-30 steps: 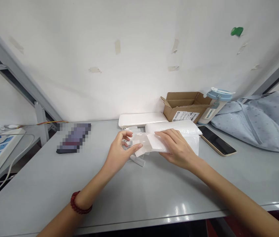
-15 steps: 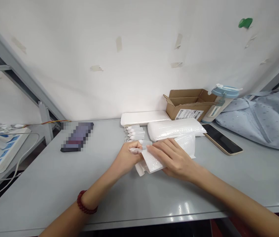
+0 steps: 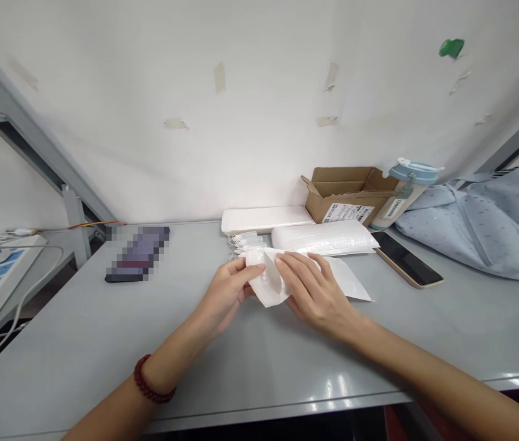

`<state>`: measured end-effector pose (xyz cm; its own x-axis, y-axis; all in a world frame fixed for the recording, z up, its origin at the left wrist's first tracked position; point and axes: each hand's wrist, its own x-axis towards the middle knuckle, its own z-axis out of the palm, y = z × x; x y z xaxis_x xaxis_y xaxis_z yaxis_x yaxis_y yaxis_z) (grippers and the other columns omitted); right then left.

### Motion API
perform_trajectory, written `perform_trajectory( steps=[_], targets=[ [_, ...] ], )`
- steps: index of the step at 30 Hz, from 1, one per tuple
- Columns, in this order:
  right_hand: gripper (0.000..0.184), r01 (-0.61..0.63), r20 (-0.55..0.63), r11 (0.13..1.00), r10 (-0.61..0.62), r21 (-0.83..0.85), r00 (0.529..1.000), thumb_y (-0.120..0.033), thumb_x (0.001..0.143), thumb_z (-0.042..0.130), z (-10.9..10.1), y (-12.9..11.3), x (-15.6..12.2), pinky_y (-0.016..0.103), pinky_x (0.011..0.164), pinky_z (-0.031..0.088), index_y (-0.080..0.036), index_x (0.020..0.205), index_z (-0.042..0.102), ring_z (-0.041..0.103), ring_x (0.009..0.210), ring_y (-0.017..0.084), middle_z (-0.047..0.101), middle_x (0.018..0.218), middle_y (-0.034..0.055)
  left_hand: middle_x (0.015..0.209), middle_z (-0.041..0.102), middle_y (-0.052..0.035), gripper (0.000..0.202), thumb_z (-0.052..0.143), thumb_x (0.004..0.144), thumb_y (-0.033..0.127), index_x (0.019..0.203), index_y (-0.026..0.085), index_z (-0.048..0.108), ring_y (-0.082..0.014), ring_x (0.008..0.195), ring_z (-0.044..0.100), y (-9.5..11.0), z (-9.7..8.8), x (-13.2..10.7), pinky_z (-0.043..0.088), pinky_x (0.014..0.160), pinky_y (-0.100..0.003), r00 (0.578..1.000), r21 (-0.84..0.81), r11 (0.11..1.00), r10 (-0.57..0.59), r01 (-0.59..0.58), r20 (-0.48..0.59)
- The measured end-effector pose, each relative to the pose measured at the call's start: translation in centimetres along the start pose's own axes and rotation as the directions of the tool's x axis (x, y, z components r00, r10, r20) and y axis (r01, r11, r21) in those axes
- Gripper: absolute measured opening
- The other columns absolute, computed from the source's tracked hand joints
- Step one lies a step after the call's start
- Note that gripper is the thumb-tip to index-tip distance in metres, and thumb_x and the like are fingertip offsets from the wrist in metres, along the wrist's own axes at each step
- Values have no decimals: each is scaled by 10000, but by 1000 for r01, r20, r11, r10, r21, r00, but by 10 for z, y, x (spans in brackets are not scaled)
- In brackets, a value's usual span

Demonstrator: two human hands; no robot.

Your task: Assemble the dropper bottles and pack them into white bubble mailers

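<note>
A white padded envelope (image 3: 351, 280) lies across the middle of the table, its near end raised between my hands. My left hand (image 3: 227, 291) pinches one side of its mouth with thumb and fingers. My right hand (image 3: 317, 294) grips the other side, fingers laid over the top. The mouth gapes, showing a bubble-lined inside; whether anything lies deeper in cannot be seen. Just behind my left hand are several small translucent white bottles (image 3: 246, 240) with thin loops, partly hidden. Behind the envelope rest a stack of padded envelopes (image 3: 324, 237) and another white stack (image 3: 266, 219).
An open cardboard box (image 3: 349, 196) and a blue-lidded cup (image 3: 397, 193) stand against the wall. A phone (image 3: 407, 260) and a pale blue bag (image 3: 466, 226) lie at the right. A pixelated dark device (image 3: 138, 254) sits left, near a power strip (image 3: 0, 275).
The envelope's near end has turned up and its mouth has been spread open. My left hand has shifted its hold onto the rim, and the crumpled clear film by it no longer shows.
</note>
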<state>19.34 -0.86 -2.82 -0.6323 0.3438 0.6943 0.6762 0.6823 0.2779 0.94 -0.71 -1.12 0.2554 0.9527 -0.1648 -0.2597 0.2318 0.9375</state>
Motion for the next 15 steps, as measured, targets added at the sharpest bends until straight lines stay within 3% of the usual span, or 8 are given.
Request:
perform_trajectory(
  steps=[3,7,10,12,15],
  targets=[
    [411,-51,-29,999,51,16,998,-48,823,465,3,1,-1,459,826,453,-67,1234,473,581,1052,289,642,1088,195,800,668,-61,214,638,780,317,866,123,661,-129,652,580,2,-1,1,480,610,-253,999,-18,999,34,-35,-14],
    [404,1,-24,998,1,71,1000,-7,830,415,6,2,-4,453,862,468,-72,1219,500,583,1073,260,654,1098,172,728,648,-58,238,607,799,353,763,120,642,-137,647,594,5,-2,0,484,585,-248,995,13,996,85,-85,-56],
    [397,41,-14,993,-40,108,999,-5,841,386,5,2,-4,438,867,492,-61,1216,507,555,1128,261,636,1145,177,749,649,-50,198,593,805,327,793,141,661,-153,693,612,6,0,-3,511,616,-266,972,149,965,226,-214,-64],
    [380,49,-4,985,-49,163,999,-7,845,385,3,3,-2,418,854,515,-43,1204,502,541,1146,259,634,1137,191,820,659,-55,144,569,811,259,829,164,676,-167,749,618,4,2,-7,523,650,-281,929,333,878,369,-343,-17],
    [317,53,-42,965,-43,258,998,1,838,400,-1,5,1,396,852,533,-41,1129,520,551,1124,247,656,1050,190,1004,647,-70,208,530,803,149,946,203,671,-204,932,596,-3,3,-8,516,764,-327,788,611,561,590,-558,178]
  ],
)
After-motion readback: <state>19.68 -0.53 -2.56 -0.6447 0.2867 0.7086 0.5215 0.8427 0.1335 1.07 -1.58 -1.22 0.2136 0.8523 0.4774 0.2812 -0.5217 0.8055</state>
